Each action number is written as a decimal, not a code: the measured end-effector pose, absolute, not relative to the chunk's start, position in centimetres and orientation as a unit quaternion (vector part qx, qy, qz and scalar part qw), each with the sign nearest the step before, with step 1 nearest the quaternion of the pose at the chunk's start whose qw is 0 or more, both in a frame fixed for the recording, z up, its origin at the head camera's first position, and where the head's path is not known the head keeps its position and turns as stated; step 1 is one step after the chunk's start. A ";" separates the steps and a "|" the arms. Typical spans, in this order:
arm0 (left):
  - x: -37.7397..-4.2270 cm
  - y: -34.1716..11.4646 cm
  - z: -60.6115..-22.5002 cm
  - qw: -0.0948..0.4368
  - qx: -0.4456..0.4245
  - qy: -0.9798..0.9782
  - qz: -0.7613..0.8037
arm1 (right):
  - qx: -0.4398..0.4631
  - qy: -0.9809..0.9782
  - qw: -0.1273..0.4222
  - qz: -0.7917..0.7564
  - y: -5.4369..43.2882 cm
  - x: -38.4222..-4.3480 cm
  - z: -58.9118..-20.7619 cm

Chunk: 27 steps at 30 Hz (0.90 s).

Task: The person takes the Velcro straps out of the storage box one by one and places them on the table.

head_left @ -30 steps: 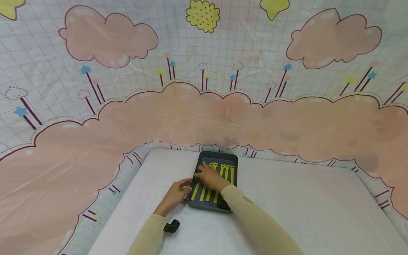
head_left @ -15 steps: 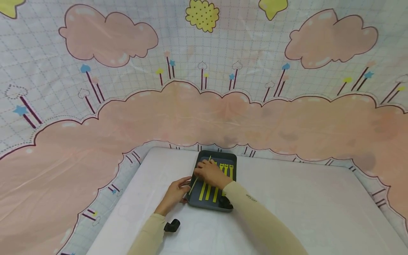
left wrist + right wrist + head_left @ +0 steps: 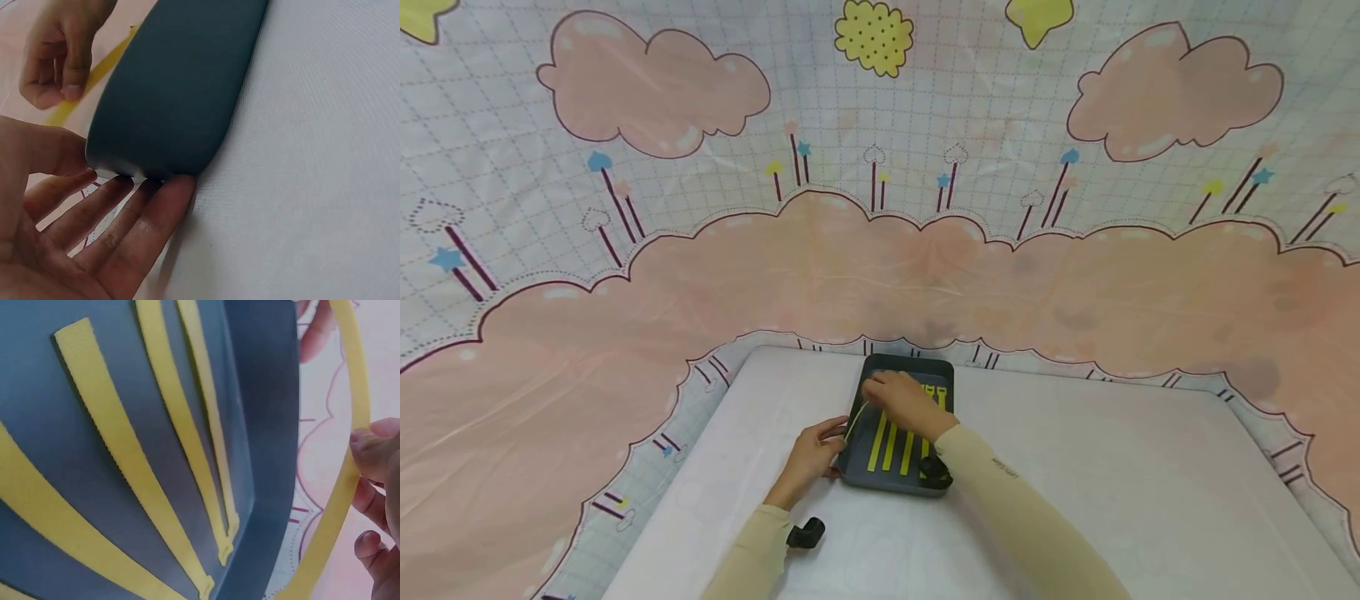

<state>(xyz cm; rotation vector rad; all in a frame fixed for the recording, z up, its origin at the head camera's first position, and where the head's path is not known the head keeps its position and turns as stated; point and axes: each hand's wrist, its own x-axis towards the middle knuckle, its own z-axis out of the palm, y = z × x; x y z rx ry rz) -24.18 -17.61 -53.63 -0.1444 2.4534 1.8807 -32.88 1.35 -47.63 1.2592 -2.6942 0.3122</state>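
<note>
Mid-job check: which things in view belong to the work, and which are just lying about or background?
Part of the job:
held yellow strip, in the right hand
dark tray, held by the left hand
yellow strips lying in the tray

Just surroundings:
white table
cloud-print backdrop

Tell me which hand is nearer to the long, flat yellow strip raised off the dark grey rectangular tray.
Right. The right hand pinches the strip; the left hand touches the tray's outer wall, near one end of the strip.
</note>
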 end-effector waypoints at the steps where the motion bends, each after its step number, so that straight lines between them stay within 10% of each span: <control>1: -24.2 -17.6 -53.6 0.022 -0.046 0.792 0.608 | 0.421 -0.897 0.074 0.115 1.5 -32.8 -47.5; 27: -24.1 -17.6 -53.8 0.028 -0.048 0.790 0.611 | 0.339 -0.867 0.186 0.313 5.1 -31.1 -48.2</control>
